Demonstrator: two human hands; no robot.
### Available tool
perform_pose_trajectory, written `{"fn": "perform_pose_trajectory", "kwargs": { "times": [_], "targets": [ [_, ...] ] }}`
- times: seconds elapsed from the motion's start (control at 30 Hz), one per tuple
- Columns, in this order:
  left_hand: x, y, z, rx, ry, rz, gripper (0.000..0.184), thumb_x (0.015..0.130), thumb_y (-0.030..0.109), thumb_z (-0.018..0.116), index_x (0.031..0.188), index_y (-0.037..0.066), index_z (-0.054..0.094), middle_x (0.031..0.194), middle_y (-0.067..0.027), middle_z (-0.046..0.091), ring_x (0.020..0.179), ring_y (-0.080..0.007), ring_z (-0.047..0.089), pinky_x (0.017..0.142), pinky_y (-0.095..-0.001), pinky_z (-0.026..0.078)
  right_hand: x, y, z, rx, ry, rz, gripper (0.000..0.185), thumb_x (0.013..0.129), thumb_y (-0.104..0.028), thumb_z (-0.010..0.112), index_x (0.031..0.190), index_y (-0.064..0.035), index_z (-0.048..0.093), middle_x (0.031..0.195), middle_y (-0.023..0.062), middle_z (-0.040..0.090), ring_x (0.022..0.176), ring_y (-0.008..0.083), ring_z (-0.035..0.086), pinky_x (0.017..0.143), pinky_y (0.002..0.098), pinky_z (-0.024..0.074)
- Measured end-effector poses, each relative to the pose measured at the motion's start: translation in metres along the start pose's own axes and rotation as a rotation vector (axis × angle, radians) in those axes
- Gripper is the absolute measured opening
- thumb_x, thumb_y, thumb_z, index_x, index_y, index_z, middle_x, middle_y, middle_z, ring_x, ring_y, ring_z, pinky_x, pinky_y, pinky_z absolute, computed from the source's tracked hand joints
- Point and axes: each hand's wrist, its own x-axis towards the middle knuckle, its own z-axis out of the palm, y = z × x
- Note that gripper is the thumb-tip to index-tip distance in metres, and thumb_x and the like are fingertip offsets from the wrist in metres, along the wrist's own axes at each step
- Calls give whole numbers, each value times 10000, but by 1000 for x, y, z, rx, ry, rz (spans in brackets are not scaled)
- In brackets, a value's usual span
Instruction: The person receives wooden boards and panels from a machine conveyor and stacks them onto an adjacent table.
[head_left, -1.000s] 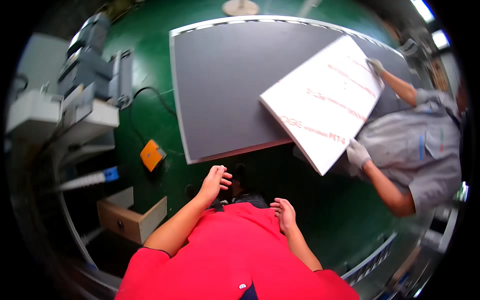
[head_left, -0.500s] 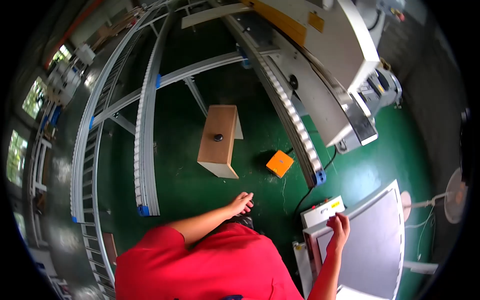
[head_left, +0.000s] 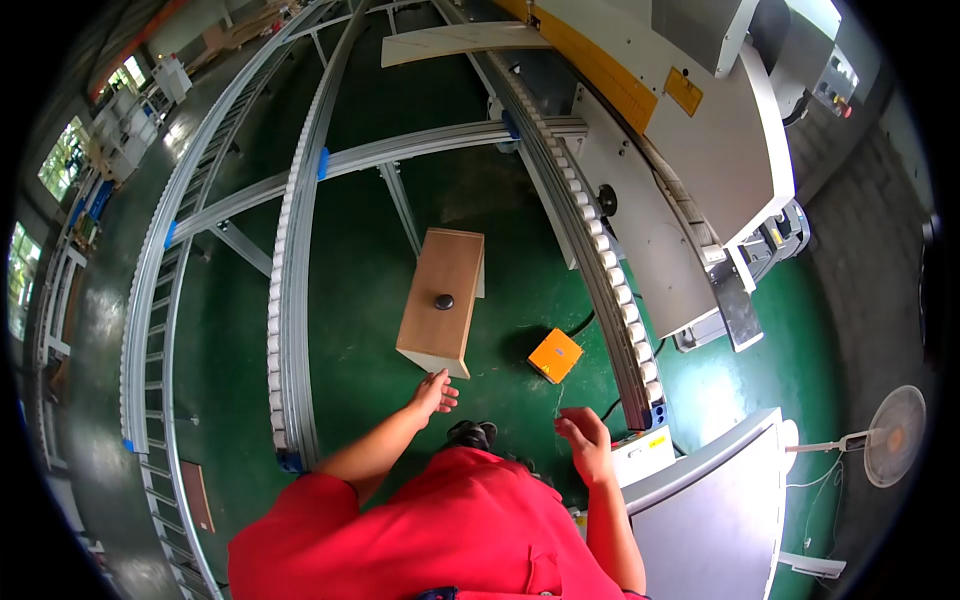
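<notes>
My left hand (head_left: 434, 394) is held out over the green floor with its fingers loosely apart and nothing in it. Just beyond it stands a brown wooden box-like piece (head_left: 450, 265) with pale side panels and a round black knob (head_left: 444, 302) on top. I cannot tell whether the fingertips touch the panel's near end. My right hand (head_left: 586, 440) is empty too, fingers loosely bent and apart, raised near a white control box (head_left: 645, 457). An orange box (head_left: 555, 356) with a black cable lies on the floor ahead of that hand.
Metal rails with white rollers run along the left (head_left: 288, 300) and the right (head_left: 612, 262), joined by a crossbar (head_left: 400, 148). A large white and yellow machine (head_left: 715, 140) stands at the right. Nearer are a grey panel (head_left: 710, 520) and a fan (head_left: 893, 436).
My view has shifted forward and to the right. My left hand has come nearer the wooden piece, and my right hand has swung inward from the grey panel.
</notes>
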Motion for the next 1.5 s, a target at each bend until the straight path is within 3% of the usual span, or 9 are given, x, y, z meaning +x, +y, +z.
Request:
{"fn": "perform_pose_trajectory", "kwargs": {
  "times": [0.1,0.37,0.7,0.83,0.9,0.97,1.3,1.43,1.5],
  "targets": [
    [1,-1,2,-45,37,12,439,960,483,430,1098,69,468,889,-91,648,684,-191,640,605,-333,513,-6,-1,-26,95,42,68,189,933,-102,563,1072,24,586,915,80,663,848,141,613,782,274,481],
    [3,33,-48,-172,212,62,542,938,520,468,1166,29,434,939,-125,641,736,-244,648,635,-393,537,22,-69,-47,184,5,-89,158,912,-65,550,1036,23,593,904,103,663,813,172,626,780,295,492],
    [40,284,-146,-159,390,474,732,878,598,519,1286,6,383,1100,-173,560,865,-271,627,692,-409,555,157,-97,-124,312,347,-191,207,889,-147,585,1039,-6,610,894,104,654,758,176,635,683,299,517],
    [94,380,-189,-100,367,529,958,846,629,556,1430,-42,200,1367,-272,401,1134,-351,562,882,-447,518,220,-119,-113,278,349,-151,214,889,-133,574,1065,-15,602,875,83,640,711,171,607,663,299,508],
    [128,425,-222,-44,421,549,995,837,662,531,1467,-12,158,1412,-265,354,1210,-362,506,950,-463,470,250,-138,-100,196,380,-105,235,878,-134,560,1071,-4,594,879,85,634,720,179,605,662,310,507],
    [148,469,-241,19,514,492,908,854,679,479,1463,42,259,1433,-235,355,1215,-354,498,936,-446,470,282,-146,-97,191,426,-68,254,877,-151,557,1079,0,588,895,90,632,737,188,606,665,314,507],
    [229,572,-319,109,652,396,954,811,726,489,1472,72,275,1496,-143,311,1273,-366,426,989,-438,406,415,-170,-48,197,456,25,315,903,-222,544,1136,-11,534,965,110,610,814,229,618,727,351,522],
    [267,582,-340,123,602,355,1026,793,742,502,1494,66,181,1500,-213,262,1313,-379,378,1053,-467,336,460,-174,-23,256,430,-19,261,847,-196,574,995,17,549,805,79,556,665,184,552,566,321,462],
    [268,581,-326,116,542,356,1068,787,740,517,1496,40,132,1499,-235,246,1322,-381,368,1061,-472,327,475,-183,-9,264,444,-24,249,838,-202,578,949,20,565,764,70,551,644,181,544,556,318,450]
  ]
}}
